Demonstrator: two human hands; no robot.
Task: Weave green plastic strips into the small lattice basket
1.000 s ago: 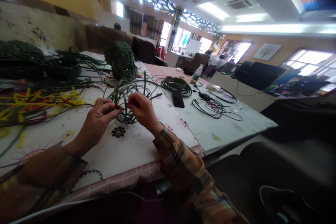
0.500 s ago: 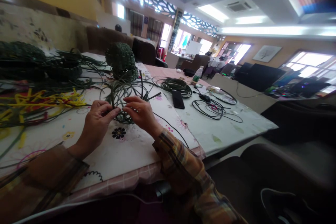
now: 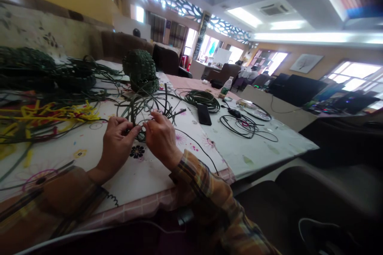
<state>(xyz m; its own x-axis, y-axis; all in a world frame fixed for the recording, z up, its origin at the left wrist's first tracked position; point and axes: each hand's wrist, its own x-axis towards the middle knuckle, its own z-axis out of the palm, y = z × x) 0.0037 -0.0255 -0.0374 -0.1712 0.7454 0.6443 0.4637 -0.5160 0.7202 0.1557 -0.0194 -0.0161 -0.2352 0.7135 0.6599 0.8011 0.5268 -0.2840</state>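
Observation:
A partly woven basket of dark green strips (image 3: 138, 105) lies on the white flowered tablecloth, its loose ends looping and sticking up. My left hand (image 3: 116, 147) pinches its near left side between thumb and bent fingers. Close by on the right, my right hand (image 3: 163, 137) is closed too, thumb and fingertips together on a strip of the same piece. Both sets of fingertips nearly meet in front of the weave and hide part of it. A finished-looking woven green basket (image 3: 140, 67) stands just behind.
Yellow strips (image 3: 60, 113) and more green woven pieces (image 3: 73, 77) crowd the left. To the right are a coil of green strip (image 3: 202, 99), a black phone (image 3: 204, 114), a plastic bottle (image 3: 226, 87), a computer mouse (image 3: 235, 113) and a looser dark coil (image 3: 241, 125).
My right hand has turned and its fingers have closed in on the strip beside my left fingertips. My left hand keeps its pinch. The view has shifted slightly.

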